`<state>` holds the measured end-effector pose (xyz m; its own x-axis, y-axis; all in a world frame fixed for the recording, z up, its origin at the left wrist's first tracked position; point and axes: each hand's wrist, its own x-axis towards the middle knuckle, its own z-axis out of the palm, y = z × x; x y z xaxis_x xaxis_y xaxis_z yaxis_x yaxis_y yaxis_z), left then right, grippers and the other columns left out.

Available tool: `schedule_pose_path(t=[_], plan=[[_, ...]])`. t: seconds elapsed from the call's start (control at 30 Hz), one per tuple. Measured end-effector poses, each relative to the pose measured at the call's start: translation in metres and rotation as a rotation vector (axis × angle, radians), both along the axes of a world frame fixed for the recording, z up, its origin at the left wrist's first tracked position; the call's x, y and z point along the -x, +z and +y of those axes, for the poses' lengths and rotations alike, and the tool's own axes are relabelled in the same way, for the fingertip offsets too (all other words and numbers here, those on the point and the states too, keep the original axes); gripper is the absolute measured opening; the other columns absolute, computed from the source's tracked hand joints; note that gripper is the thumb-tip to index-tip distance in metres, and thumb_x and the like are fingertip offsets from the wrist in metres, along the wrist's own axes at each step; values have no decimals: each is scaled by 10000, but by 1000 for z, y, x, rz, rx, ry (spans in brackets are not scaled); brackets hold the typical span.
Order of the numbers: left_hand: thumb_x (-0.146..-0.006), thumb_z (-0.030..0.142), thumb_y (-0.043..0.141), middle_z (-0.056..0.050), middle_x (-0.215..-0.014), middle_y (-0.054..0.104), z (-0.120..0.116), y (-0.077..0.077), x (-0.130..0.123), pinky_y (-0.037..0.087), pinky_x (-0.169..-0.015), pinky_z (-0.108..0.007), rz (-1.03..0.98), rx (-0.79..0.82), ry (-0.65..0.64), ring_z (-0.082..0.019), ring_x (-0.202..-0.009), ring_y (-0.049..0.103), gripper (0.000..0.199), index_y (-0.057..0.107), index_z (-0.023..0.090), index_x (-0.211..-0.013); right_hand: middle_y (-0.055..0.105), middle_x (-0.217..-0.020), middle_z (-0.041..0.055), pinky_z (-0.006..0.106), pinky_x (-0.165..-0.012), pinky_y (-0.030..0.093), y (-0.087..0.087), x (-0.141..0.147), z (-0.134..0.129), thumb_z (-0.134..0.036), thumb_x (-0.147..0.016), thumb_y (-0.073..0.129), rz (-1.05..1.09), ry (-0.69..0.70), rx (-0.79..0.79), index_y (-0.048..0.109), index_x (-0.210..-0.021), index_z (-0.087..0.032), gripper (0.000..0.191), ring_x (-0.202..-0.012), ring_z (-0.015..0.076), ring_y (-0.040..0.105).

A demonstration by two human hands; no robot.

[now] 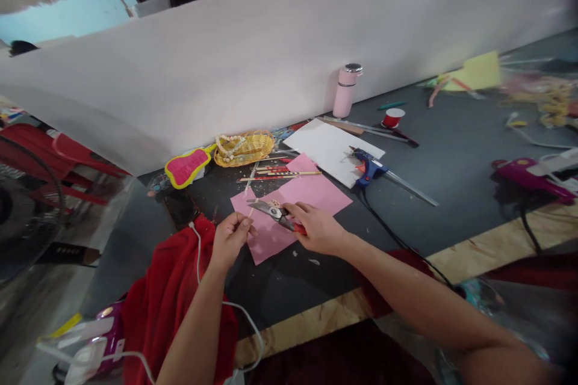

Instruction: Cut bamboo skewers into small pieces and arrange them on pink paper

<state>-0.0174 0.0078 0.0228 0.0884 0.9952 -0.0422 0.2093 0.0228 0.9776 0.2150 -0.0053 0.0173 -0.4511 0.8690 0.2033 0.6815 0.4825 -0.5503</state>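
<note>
My left hand pinches a thin pale stick between thumb and fingers. My right hand is wrapped round pruning shears with red on the handle. The blades point left and reach the upper part of the stick; whether they touch it I cannot tell. Both hands are over a pink paper sheet. Small pale cut pieces lie on the paper just beyond the shears. Behind them, several patterned red and pale sticks lie in a loose pile.
A blue glue gun rests by a white board, its cable trailing toward me. Beyond are a wicker basket, a pink hand mirror, a pink bottle and a red spool. Red cloth covers the left edge.
</note>
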Motion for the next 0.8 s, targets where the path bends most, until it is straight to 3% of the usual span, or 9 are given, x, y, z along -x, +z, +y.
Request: schedule_pose_path(t=[0.17,0.37,0.63,0.8], plan=[[-775,416,606,-9,-546,635,2,2,8,147,-376,-170,-181,160,-160,-21,-336,268,288,494,159,-711,541,-1143,133,392,-891,425,0,-4,3,-121,-726,508,29,61,-25,355,-1328,-148,621,-1049,255,522],[-761,431,626,-10,-512,617,3,3,12,124,-364,-165,-224,226,-220,-12,-319,254,316,491,153,-698,558,-1094,119,359,-846,449,-1,-4,2,-124,-723,511,36,88,4,364,-1316,-149,611,-1001,242,546],[-776,434,609,-7,-516,614,3,-2,8,151,-371,-162,-210,181,-181,-14,-329,260,308,507,149,-722,575,-992,88,314,-770,439,5,0,-5,-124,-727,506,-57,2,38,392,-1282,-166,568,-880,216,574],[-795,396,579,-18,-619,646,1,-4,0,281,-429,-181,77,-37,-21,-56,-419,391,256,581,147,-740,570,-1026,105,316,-788,437,-2,3,-2,-156,-773,512,-25,-37,43,387,-1281,-150,523,-893,213,574]])
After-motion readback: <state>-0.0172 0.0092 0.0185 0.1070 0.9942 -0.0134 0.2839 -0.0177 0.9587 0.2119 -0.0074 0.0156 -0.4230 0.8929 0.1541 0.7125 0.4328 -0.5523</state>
